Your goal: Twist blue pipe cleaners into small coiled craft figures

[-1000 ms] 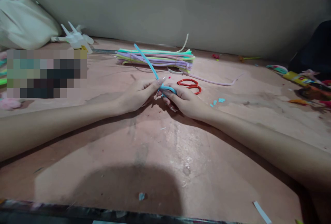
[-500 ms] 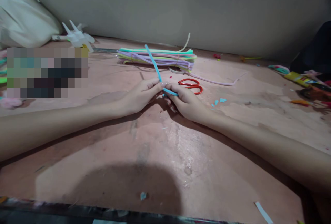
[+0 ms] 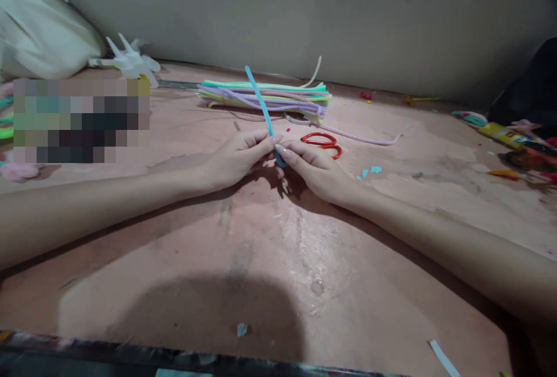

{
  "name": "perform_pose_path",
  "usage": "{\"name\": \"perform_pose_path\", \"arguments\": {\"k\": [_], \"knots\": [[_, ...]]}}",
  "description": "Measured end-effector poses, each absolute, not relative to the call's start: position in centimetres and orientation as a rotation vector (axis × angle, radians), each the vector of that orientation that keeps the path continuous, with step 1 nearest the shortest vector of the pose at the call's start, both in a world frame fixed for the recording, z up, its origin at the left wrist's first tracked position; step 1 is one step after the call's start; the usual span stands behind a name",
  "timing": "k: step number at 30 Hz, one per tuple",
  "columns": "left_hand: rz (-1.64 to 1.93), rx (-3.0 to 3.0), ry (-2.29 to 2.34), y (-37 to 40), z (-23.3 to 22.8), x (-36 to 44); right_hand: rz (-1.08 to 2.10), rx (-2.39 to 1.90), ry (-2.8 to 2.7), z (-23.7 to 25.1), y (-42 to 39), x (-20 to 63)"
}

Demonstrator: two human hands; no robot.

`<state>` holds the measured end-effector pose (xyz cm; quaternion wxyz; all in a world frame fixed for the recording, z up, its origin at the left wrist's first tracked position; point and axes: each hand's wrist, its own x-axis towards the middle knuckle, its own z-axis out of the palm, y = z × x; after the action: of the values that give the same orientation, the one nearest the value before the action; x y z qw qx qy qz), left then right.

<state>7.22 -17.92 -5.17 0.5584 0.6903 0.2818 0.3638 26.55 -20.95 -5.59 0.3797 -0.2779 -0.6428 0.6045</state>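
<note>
My left hand point(image 3: 237, 158) and my right hand point(image 3: 315, 169) meet fingertip to fingertip over the pinkish table point(image 3: 270, 249). Both pinch a blue straw point(image 3: 260, 100) near its lower end, where it bends into a small loop between the fingers. Its long free end slants up and away to the left. Just behind my right hand lie red-handled scissors point(image 3: 321, 142). Farther back rests a bundle of pastel straws point(image 3: 265, 96).
A white bag point(image 3: 41, 37) and a white plastic piece point(image 3: 130, 62) sit at the back left. A loose lilac straw point(image 3: 365, 139) trails right of the scissors. Blue scraps point(image 3: 369, 170) lie nearby. Coloured craft items point(image 3: 513, 145) crowd the right edge. A wall stands behind.
The straw's free end has swung from leaning far left toward more upright. The short end over my right fingers has curled in tighter. Both hands stayed in place.
</note>
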Motion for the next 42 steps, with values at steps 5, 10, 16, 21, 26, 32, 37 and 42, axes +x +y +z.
{"name": "perform_pose_path", "arguments": {"k": [5, 10, 16, 21, 26, 32, 37, 42], "knots": [[0.862, 1.710, 0.697, -18.1, -5.2, 7.1, 1.613, -0.710, -1.587, -5.9, -20.9, 26.7], [0.841, 1.704, 0.678, -18.9, -4.8, 7.2, 1.667, -0.694, -1.616, -5.7, -20.7, 27.0], [0.913, 1.786, 0.724, -19.1, -4.3, 7.4, 1.853, -0.685, -1.435, -5.9, -20.1, 27.7], [0.946, 1.966, 0.787, -19.0, -4.0, 7.2, 1.838, -0.678, -1.474, -5.8, -19.8, 28.2], [0.870, 1.923, 0.782, -19.3, -4.0, 7.2, 1.830, -0.660, -1.533, -5.7, -19.7, 28.1], [0.742, 1.739, 0.761, -19.1, -4.7, 7.0, 1.743, -0.746, -1.529, -5.9, -19.5, 28.0], [0.720, 1.641, 0.644, -18.8, -4.7, 6.9, 1.721, -0.758, -1.435, -5.8, -19.8, 27.7], [0.741, 1.561, 0.575, -18.7, -4.5, 7.0, 1.664, -0.744, -1.492, -6.2, -19.7, 27.7]]}}
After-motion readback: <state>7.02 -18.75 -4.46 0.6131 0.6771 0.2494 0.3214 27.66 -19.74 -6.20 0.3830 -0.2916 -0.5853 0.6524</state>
